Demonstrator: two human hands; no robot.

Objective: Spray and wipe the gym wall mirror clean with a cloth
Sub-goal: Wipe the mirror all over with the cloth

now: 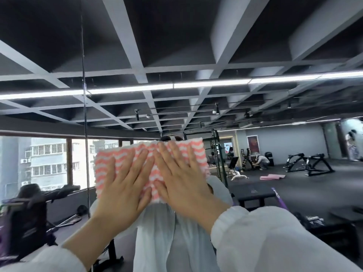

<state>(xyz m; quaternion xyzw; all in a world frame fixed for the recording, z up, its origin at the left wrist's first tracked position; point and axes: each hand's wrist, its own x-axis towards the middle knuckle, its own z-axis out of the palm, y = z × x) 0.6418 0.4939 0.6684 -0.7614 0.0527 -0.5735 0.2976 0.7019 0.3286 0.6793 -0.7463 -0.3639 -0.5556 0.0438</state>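
The wall mirror (196, 55) fills the view and reflects the gym ceiling and floor. A pink and white zigzag cloth (153, 154) lies spread flat against the glass at head height. My left hand (125, 185) presses on its left half with straight, spread fingers. My right hand (180, 177) presses on its right half the same way, its thumb next to my left thumb. Both palms lie flat on the cloth. No spray bottle is in view.
A vertical seam (84, 114) between mirror panels runs left of the cloth. My reflection in a pale jacket (169, 242) stands below the cloth. The glass also reflects windows, a bench, weight machines and a crouching person (262, 161) far right.
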